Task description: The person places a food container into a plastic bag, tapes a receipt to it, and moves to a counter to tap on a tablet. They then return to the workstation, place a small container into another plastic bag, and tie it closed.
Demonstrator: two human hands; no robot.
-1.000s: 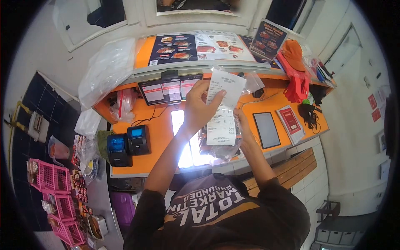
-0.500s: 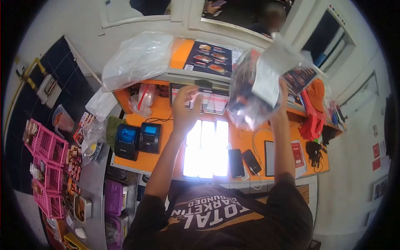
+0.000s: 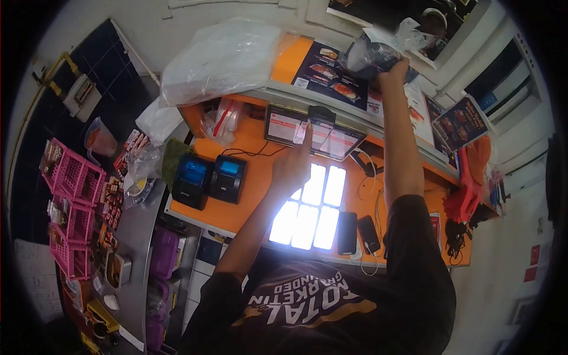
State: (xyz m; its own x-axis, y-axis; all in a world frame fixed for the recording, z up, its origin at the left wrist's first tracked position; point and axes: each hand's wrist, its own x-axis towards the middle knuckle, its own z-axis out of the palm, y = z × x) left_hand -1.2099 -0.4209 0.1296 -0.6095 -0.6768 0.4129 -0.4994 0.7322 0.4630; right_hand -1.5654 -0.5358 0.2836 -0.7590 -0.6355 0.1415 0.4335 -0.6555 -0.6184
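Observation:
My right hand (image 3: 393, 72) is raised over the upper counter toward the window, its fingers wrapped round a clear plastic bag (image 3: 370, 58) with dark contents. My left hand (image 3: 294, 164) has its index finger stretched toward the screen of a tablet (image 3: 284, 125), with nothing in the hand; whether the fingertip touches the glass cannot be made out. A dark clip-like object (image 3: 322, 113) sits at the tablet's top edge. Below my left hand, several brightly glowing phones (image 3: 305, 226) lie in rows on the orange desk (image 3: 251, 139).
Two small printers (image 3: 227, 177) stand left of the phones, two dark phones (image 3: 347, 234) to their right. A large plastic sack (image 3: 216, 62) and menu sheets (image 3: 331, 74) lie on the upper counter. Pink baskets (image 3: 74, 177) stand far left. A person (image 3: 435, 23) is behind the window.
My right hand has carried the bag up and away to the window side. My left hand has moved right and now points at the tablet. The view has shifted.

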